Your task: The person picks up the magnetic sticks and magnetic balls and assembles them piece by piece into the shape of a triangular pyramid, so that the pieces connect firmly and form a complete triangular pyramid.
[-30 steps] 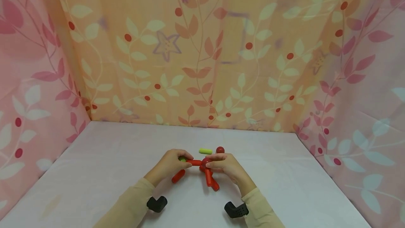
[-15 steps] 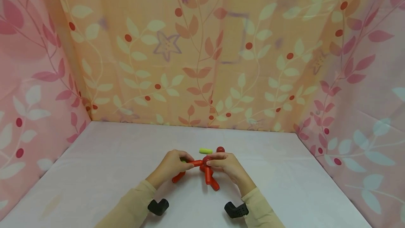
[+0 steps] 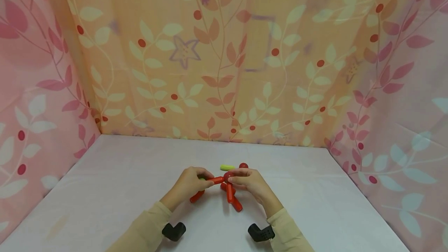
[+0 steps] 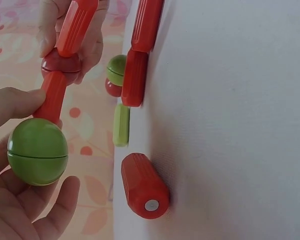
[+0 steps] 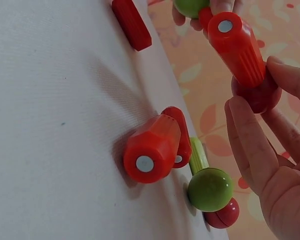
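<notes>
My left hand (image 3: 189,186) pinches a red rod (image 4: 53,97) between thumb and fingers. A green ball (image 4: 38,157) sits on that rod's near end, above the curled lower fingers. The rod's far end meets a dark red ball (image 5: 260,95), which my right hand (image 3: 253,185) holds by its fingertips. From this ball a second red rod (image 5: 237,52) sticks out toward me, with a silvery disc on its free end. The joined pieces are held above the white table (image 3: 140,158).
Below the hands lie two loose red rods, one the nearer rod (image 3: 237,204). Another red rod (image 3: 197,196) lies under my left hand. Behind are a yellow-green rod (image 3: 227,167), a loose red ball (image 3: 243,165) and a green ball (image 5: 210,190). Patterned cloth (image 3: 224,88) encloses the table.
The joined pieces have risen slightly, and the rod between my hands now slopes up toward the right. Both hands keep their hold; the loose pieces stay put.
</notes>
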Tool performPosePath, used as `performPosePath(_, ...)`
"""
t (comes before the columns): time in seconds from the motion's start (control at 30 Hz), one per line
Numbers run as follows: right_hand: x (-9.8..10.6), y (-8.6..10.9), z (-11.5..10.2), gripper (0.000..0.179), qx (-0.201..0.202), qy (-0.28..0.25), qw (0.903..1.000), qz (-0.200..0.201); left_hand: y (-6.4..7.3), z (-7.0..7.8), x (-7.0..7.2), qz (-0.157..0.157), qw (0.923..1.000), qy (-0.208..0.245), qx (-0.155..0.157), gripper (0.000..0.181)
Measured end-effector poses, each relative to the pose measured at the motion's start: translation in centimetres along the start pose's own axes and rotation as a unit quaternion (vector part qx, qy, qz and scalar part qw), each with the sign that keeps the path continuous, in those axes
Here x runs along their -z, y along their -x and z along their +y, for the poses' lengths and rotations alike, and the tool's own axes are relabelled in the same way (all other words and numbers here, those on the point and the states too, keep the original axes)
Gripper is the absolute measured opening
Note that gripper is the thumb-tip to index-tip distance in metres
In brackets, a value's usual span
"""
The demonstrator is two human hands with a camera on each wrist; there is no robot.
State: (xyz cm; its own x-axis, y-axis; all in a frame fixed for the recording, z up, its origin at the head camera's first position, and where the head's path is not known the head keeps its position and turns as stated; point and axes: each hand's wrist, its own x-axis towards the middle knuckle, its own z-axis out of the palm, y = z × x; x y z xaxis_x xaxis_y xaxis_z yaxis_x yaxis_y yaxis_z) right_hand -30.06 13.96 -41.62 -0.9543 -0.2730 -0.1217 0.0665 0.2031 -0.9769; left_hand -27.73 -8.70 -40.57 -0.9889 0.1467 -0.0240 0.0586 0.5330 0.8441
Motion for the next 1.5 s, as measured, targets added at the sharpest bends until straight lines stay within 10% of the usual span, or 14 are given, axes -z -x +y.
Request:
performPosePath(1.0, -0.13, -0.03, 0.01, 0.040, 0.000, -0.005, 1.0000, 0.003, 0.47, -0.22, -0.40, 0.013, 0.9996, 0.020, -0.015, 0.016)
performPosePath(1.5, 0.40, -0.04, 0.04, 0.036, -0.004, -0.010, 0.9980, -0.063, 0.20, -0.14, 0.53, -0.032, 0.9993, 0.006, -0.017, 0.013)
